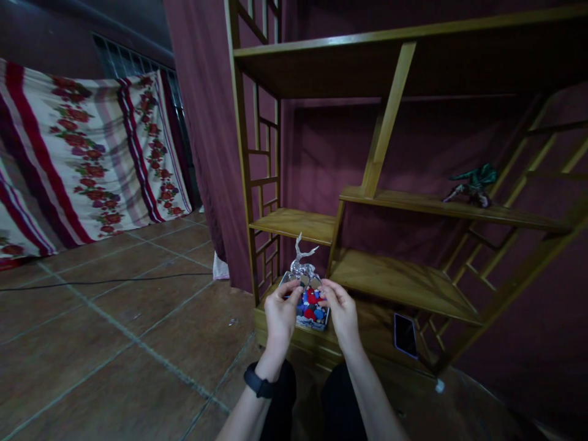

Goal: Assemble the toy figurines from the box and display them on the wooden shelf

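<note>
A shiny silver deer figurine [303, 267] with tall antlers is held upright between my two hands, above the low shelf of the wooden unit. The fingers of my left hand [281, 309] pinch its lower left part. On the other side, my right hand [340, 311] has its fingertips closed at the lower right part. Below and behind the fingers sits a shallow box [325, 324] filled with red, blue and purple pieces, too small to name. My hands hide part of the box and the deer's legs.
A wooden shelf unit [294, 225] with stepped boards rises in front of me. A green figurine [478, 182] stands on its right shelf, and a dark phone or tablet [405, 335] lies on the bottom board. A cable [114, 281] crosses the tiled floor; a floral blanket [92, 153] hangs left.
</note>
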Demonstrator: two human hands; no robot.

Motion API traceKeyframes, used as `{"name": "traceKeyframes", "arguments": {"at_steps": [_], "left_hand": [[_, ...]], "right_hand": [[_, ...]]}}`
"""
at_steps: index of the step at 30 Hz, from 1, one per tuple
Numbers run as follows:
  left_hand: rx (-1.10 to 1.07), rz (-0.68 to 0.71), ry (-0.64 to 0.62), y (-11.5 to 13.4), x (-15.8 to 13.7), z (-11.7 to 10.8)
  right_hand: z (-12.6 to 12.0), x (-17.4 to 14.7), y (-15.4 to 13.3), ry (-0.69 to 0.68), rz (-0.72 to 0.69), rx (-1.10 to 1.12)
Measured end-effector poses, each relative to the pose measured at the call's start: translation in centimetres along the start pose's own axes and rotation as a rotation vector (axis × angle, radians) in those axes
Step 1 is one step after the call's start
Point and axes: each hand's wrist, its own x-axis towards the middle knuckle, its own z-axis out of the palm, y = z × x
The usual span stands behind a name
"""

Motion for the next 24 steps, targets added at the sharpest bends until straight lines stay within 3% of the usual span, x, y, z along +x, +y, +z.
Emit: {"name": "traceKeyframes", "arguments": {"at_steps": [5, 12, 19, 24], "left_hand": [[0.129, 0.088, -0.019, -0.5, -0.2, -0.1], [0.240, 0.262, -0.034, 0.0, -0.6, -0.2], [0.364, 0.385, -0.039, 0.1, -1.0, 0.0], [0.350, 0.387, -0.028, 0.2, -1.2, 0.1]], "right_hand": [[0.2, 0.1, 0.2, -0.028, -0.074, -0.117], [0.0, 0.0, -0.6, -0.015, -0.225, -0.470], [0.5, 0.4, -1.1, -0.002, -0.277, -0.553], [0.6, 0.5, -1.0, -0.001, -0.293, -0.584]]}}
